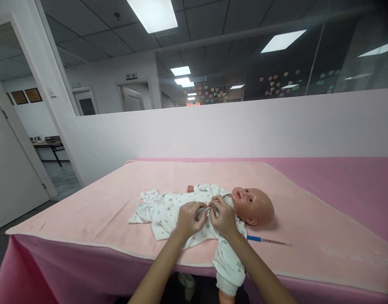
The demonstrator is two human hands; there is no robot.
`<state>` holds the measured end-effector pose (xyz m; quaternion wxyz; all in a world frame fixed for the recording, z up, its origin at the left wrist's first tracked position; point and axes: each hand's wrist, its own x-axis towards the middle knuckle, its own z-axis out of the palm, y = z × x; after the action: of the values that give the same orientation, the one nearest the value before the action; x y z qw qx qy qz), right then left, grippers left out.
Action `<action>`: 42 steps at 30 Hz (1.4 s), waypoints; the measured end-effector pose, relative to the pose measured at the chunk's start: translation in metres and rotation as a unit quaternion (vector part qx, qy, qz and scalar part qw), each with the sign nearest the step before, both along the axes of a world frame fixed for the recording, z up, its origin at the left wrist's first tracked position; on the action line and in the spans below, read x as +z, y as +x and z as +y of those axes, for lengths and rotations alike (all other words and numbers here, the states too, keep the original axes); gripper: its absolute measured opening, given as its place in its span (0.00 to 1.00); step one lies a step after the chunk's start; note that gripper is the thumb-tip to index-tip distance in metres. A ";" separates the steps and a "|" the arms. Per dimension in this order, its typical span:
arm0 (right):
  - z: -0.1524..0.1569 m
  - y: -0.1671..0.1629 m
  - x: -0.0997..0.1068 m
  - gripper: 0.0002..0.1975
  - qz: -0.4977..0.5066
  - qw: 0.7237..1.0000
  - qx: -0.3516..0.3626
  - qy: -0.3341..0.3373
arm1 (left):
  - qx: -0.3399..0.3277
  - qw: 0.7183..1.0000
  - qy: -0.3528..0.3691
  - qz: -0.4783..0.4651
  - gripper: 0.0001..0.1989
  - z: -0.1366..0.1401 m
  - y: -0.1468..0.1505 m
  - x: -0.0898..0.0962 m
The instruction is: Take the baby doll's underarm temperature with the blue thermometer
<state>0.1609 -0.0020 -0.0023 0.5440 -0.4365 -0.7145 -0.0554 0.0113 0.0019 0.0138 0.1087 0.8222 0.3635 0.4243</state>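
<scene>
A baby doll (252, 204) lies on its back on the pink blanket, its head to the right. It wears a white suit (168, 211) with a small printed pattern. Over the doll's chest, my left hand (191, 218) and my right hand (223, 215) meet with fingers pinched. Between the fingertips is a small, thin, shiny whitish piece (207, 209), gripped by both hands; its kind is not clear. The doll's near sleeved arm (229, 261) hangs over the blanket's front edge, under my right forearm. Its far hand (190, 188) shows beyond the body.
A slim clear stick with a blue end (254, 238) and fine markings lies right of the doll's shoulder. The pink blanket (307, 223) covers a table with a darker pink cloth (355, 181). Behind stands a white half wall (244, 131) with glass above; a door (13, 160) is at left.
</scene>
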 end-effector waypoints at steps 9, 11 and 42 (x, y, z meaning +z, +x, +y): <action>0.004 -0.001 -0.001 0.08 0.016 1.000 -0.001 -0.010 | 0.032 0.994 0.095 0.046 0.10 0.000 0.005 -0.002; 0.004 -0.001 -0.001 0.09 0.023 1.000 0.005 -0.009 | 0.045 0.990 0.120 0.060 0.10 -0.001 0.007 0.000; 0.005 0.002 -0.005 0.10 0.047 0.999 0.024 0.001 | 0.024 0.990 0.133 0.033 0.06 0.000 0.009 -0.003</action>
<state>0.1631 0.0026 -0.0073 0.5787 -0.4209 -0.6982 -0.0229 0.0200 0.0022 0.0106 -0.0240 0.8342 0.3267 0.4436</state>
